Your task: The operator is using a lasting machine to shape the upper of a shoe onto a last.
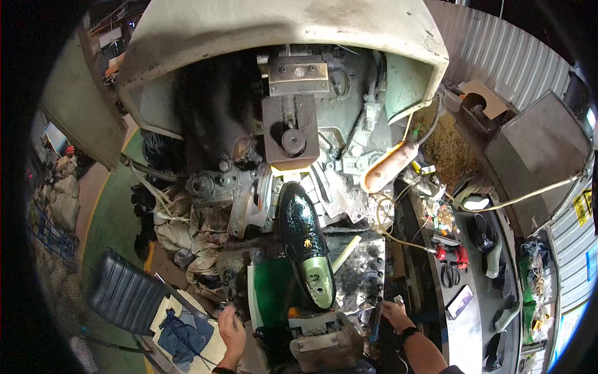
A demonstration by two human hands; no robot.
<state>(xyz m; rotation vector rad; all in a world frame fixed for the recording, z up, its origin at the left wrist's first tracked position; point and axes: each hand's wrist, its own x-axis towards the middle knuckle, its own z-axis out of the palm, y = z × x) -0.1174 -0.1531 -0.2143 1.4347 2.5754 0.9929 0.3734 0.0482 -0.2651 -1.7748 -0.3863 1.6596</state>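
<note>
Left hand (232, 329) curling loosely, gripping nothing; right hand (393, 313) closing around dark lever (377, 321) beside mounted glossy shoe (305, 240).

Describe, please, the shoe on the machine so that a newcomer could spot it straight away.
Start at the big cream-hooded machine that fills the upper half of the view. Just below its lit centre, a shoe sits mounted sole-up, toe toward the machine. It is glossy black, with a pale green heel end, unlike the grimy grey metal around it.
</note>
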